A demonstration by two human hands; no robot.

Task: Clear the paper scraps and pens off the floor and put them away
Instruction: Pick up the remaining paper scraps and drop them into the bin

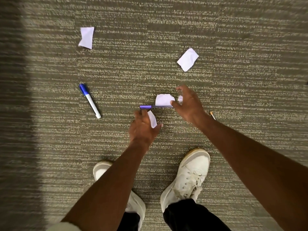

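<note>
Mid-frame: left hand (143, 129) grip is holding a white paper scrap (152, 120); right hand (187, 104) grip is spreading wide over a slim purple pen (155, 106) on grey striped carpet floor (233, 114).

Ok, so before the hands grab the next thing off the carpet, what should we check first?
1. Right hand open over the scrap: ok.
2. Purple pen in reach between both hands: ok.
3. Left hand free to take more: cannot tell, a paper piece sits at its fingers.
4. Blue marker and two far scraps picked up: not ok, on the carpet.
5. Small stick by the right wrist picked up: not ok.
6. Place to put things away: cannot tell, none in view.
</note>
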